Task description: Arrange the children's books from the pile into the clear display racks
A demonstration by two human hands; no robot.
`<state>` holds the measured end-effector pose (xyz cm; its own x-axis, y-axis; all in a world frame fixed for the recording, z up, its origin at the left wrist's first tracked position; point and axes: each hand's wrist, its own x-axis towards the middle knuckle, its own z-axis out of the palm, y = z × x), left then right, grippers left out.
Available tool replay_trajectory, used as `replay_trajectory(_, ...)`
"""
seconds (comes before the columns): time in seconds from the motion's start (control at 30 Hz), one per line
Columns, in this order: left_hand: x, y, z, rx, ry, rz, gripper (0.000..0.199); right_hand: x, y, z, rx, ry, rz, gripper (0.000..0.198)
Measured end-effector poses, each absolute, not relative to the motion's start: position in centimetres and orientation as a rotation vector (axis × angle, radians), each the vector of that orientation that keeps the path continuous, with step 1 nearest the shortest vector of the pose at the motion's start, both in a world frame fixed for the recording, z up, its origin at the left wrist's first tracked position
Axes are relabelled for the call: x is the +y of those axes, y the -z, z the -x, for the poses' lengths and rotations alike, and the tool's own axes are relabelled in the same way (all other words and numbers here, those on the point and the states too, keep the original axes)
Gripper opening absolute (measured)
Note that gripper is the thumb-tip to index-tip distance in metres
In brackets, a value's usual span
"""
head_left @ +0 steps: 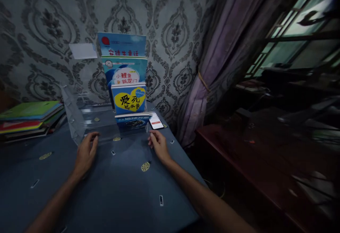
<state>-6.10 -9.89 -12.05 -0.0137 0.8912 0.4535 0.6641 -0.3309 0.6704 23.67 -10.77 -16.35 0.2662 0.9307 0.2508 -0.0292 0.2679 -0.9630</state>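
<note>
A clear plastic tiered book rack (73, 114) stands on the cloth-covered table. Upright in its right side, tier behind tier, are a tall blue book (123, 41), a teal-and-blue book (127, 66), a book with a yellow heart (129, 98) and a low dark blue book (132, 121). My left hand (85, 153) is close to the rack's front left, thumb and fingers apart. Near its front right corner, my right hand (159, 146) has loosely bent fingers with nothing visible in them. Whether either hand touches the clear plastic, I cannot tell.
A phone (156, 121) with a lit screen lies just right of the rack. Several stacked books (30, 118) sit at the table's left. A white card (83, 51) is on the patterned wall. Beyond the table's right edge are a tied curtain (198, 95) and a dark red surface (239, 162).
</note>
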Motion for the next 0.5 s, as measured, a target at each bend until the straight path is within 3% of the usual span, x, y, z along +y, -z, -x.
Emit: replay_trajectory(0.5,-4.9,9.0,2.7,1.722,-1.348,-2.276,0.031,-9.1,17.8,-25.2,-1.278,-0.852,1.017,0.020)
